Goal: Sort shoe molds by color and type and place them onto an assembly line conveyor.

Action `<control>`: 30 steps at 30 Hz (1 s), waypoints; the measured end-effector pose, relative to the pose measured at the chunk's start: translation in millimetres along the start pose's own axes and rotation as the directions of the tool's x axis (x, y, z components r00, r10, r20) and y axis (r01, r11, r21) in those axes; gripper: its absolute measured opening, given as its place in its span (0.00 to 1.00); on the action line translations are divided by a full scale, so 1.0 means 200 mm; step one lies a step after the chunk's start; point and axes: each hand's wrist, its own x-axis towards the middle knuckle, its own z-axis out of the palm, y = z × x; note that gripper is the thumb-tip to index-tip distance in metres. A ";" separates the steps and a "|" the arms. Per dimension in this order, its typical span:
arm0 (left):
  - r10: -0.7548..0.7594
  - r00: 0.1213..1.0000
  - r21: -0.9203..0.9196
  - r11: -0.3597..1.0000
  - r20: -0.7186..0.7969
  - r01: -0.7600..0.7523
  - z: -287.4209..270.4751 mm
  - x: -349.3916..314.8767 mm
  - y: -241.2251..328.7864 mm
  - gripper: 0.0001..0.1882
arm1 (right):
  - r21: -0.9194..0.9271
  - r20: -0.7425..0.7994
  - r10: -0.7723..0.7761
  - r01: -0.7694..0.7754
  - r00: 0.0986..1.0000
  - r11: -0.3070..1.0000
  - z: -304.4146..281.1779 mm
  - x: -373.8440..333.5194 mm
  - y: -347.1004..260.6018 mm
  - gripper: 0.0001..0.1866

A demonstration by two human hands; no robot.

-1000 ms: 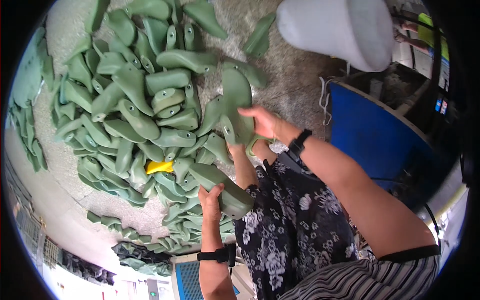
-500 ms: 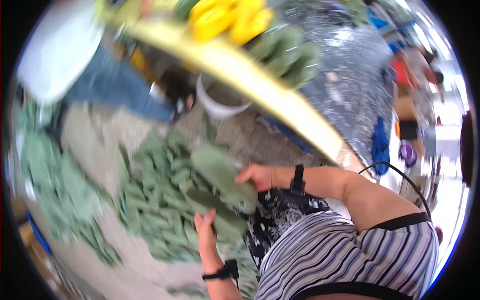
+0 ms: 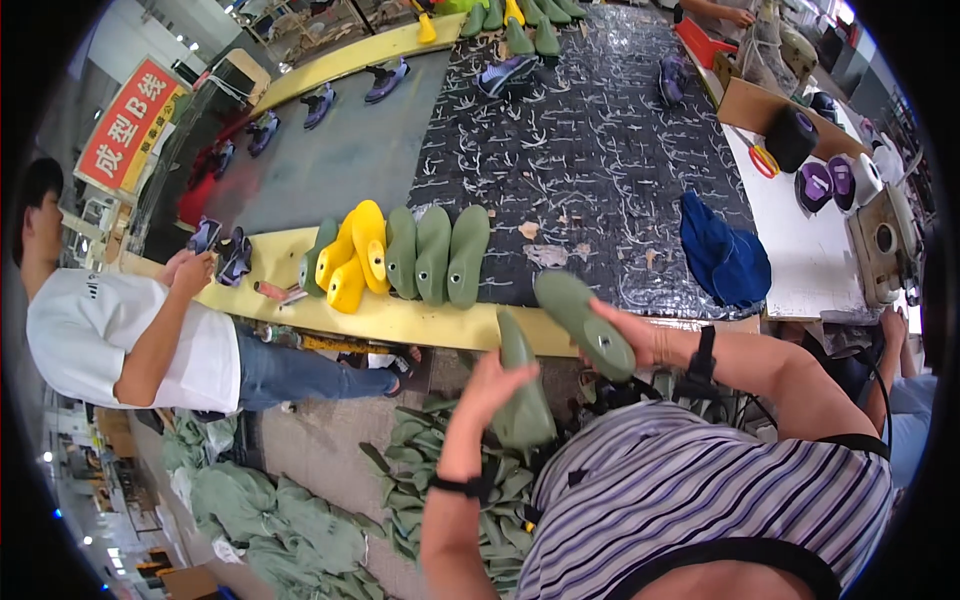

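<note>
Worktable: a long black-topped table with a pale yellow edge [image 3: 490, 323], its surface scuffed all over with fine whitish scratches and flaking scraps, a smoother grey stretch toward the left.
Co-worker: a person in a loose white cotton-looking T-shirt [image 3: 90, 330] and blue jeans, standing at the table's left and handling something small and dark.
Floor heap: a jumbled pile of matte green foot-shaped lasts [image 3: 415, 450], all rounded soles and curved sides, spread below the table edge.
Clothing: a soft knit top with wavy dark, white and lilac stripes [image 3: 690, 490] on the person whose hands I'm watching.
Row on the edge: glossy yellow lasts [image 3: 355, 240] bunched among smooth green lasts [image 3: 433, 255], small round holes showing in several.
Cloth: a rumpled navy fabric piece [image 3: 722, 255], folded softly near the table's right side.
Left grip: the left hand [image 3: 490, 388] is closed round a tapering dull-green last [image 3: 525, 418], thumb across it, narrow tip up, wide end down.
Right grip: the right hand [image 3: 622, 335] clasps a smooth green sole-shaped last [image 3: 572, 310] by its side, slanted, a metal-rimmed hole near its lower end; I can't tell whether it touches the table.
</note>
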 end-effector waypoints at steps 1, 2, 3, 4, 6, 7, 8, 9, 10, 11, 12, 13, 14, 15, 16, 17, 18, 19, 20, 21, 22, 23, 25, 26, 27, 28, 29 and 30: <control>0.003 1.000 0.095 0.995 -0.020 -0.002 0.00 0.11 0.08 0.27 | 0.090 0.007 0.022 -0.022 1.000 0.996 -0.06 0.02 -0.06 0.40; 0.006 0.998 0.231 0.973 -0.064 0.009 -0.01 0.22 0.18 0.27 | 0.236 0.015 0.051 -0.053 0.999 0.970 -0.09 0.05 -0.12 0.38; 0.141 0.978 0.481 0.875 -0.152 -0.052 -0.04 0.34 0.17 0.31 | 0.234 0.028 0.071 -0.075 0.997 0.969 -0.07 0.06 -0.17 0.38; 0.176 0.975 0.559 0.826 -0.137 -0.071 -0.06 0.43 0.21 0.33 | 0.127 0.048 0.059 -0.065 0.997 0.990 -0.08 0.07 -0.21 0.39; 0.202 0.972 0.631 0.771 -0.117 -0.084 -0.01 0.54 0.22 0.36 | -0.200 0.076 0.158 -0.141 0.984 0.970 -0.18 0.09 -0.31 0.37; 0.207 0.974 0.655 0.750 -0.093 -0.096 0.04 0.58 0.20 0.37 | -0.199 0.076 0.169 -0.151 0.983 0.968 -0.22 0.08 -0.31 0.37; 0.210 0.975 0.675 0.730 -0.075 -0.106 0.08 0.60 0.17 0.38 | -0.491 0.021 0.138 -0.110 0.990 0.864 -0.25 0.07 -0.31 0.34; 0.206 0.975 0.666 0.739 -0.083 -0.099 0.13 0.63 0.15 0.38 | -0.741 -0.019 0.087 -0.073 0.996 0.668 -0.27 0.06 -0.33 0.30; 0.222 0.957 0.623 0.780 -0.187 -0.060 0.19 0.63 0.11 0.38 | -0.732 0.007 -0.060 0.046 0.998 0.679 -0.32 0.07 -0.33 0.21; 0.228 0.929 0.571 0.821 -0.293 -0.021 0.22 0.65 0.08 0.38 | -0.743 0.010 -0.041 0.035 0.999 0.669 -0.36 0.10 -0.36 0.21; 0.273 0.905 0.545 0.837 -0.326 -0.056 0.23 0.66 0.03 0.40 | -0.744 0.007 -0.187 0.130 0.982 0.655 -0.39 0.14 -0.37 0.18; 0.252 0.905 0.528 0.849 -0.343 -0.036 0.24 0.65 0.03 0.40 | -0.744 -0.001 -0.327 0.218 0.945 0.631 -0.42 0.18 -0.37 0.14; 0.306 0.894 0.488 0.865 -0.327 -0.117 0.24 0.65 0.02 0.40 | -0.706 -0.013 -0.390 0.267 0.921 0.656 -0.43 0.22 -0.35 0.15; 0.361 0.875 0.447 0.873 -0.322 -0.195 0.25 0.64 0.03 0.41 | -0.714 -0.003 -0.361 0.251 0.932 0.654 -0.44 0.26 -0.34 0.15; 0.296 0.912 0.360 0.915 -0.286 -0.183 0.25 0.62 0.05 0.43 | -0.659 -0.002 -0.381 0.285 0.925 0.696 -0.45 0.30 -0.34 0.14; 0.276 0.913 0.345 0.924 -0.301 -0.165 0.27 0.61 0.01 0.43 | -0.600 -0.007 -0.401 0.317 0.916 0.735 -0.45 0.32 -0.32 0.13; 0.303 0.906 0.212 0.945 -0.294 -0.247 0.29 0.60 -0.04 0.44 | -0.477 -0.009 -0.340 0.295 0.940 0.828 -0.43 0.33 -0.33 0.18; 0.334 0.897 0.075 0.942 -0.290 -0.327 0.32 0.59 -0.08 0.44 | -0.482 -0.006 -0.323 0.280 0.946 0.830 -0.41 0.33 -0.32 0.18; 0.254 0.907 0.058 0.967 -0.337 -0.249 0.36 0.57 -0.13 0.48 | -0.631 0.081 -0.412 0.366 0.908 0.683 -0.38 0.33 -0.29 0.21; 0.245 0.911 0.043 0.969 -0.331 -0.245 0.39 0.55 -0.15 0.48 | -0.748 0.173 -0.481 0.432 0.859 0.504 -0.36 0.30 -0.27 0.25; 0.268 0.903 0.040 0.962 -0.336 -0.270 0.42 0.54 -0.15 0.49 | -0.793 0.119 -0.479 0.374 0.870 0.481 -0.27 0.25 -0.29 0.31; 0.293 0.894 0.036 0.954 -0.338 -0.298 0.46 0.52 -0.14 0.51 | -0.799 0.103 -0.475 0.357 0.874 0.483 -0.26 0.26 -0.30 0.31; 0.373 0.850 0.168 0.928 -0.372 -0.334 0.52 0.51 -0.07 0.54 | -0.913 0.146 -0.449 0.295 0.881 0.283 -0.24 0.29 -0.35 0.30; 0.287 0.836 0.259 0.949 -0.467 -0.181 0.55 0.53 -0.05 0.54 | -0.855 0.195 -0.491 0.392 0.849 0.339 -0.35 0.37 -0.29 0.27; 0.198 0.786 0.316 0.949 -0.586 -0.003 0.56 0.54 -0.06 0.55 | -0.860 0.209 -0.481 0.395 0.851 0.325 -0.36 0.35 -0.29 0.27; 0.217 0.747 0.301 0.953 -0.628 -0.023 0.56 0.56 -0.07 0.55 | -0.869 0.253 -0.512 0.426 0.821 0.254 -0.35 0.30 -0.31 0.25; 0.214 0.727 0.288 0.957 -0.652 -0.024 0.56 0.58 -0.07 0.55 | -0.872 0.298 -0.538 0.453 0.789 0.182 -0.34 0.25 -0.33 0.24; 0.256 0.703 0.329 0.944 -0.663 -0.033 0.54 0.60 -0.08 0.55 | -0.925 0.250 -0.582 0.369 0.774 0.094 -0.34 0.17 -0.35 0.22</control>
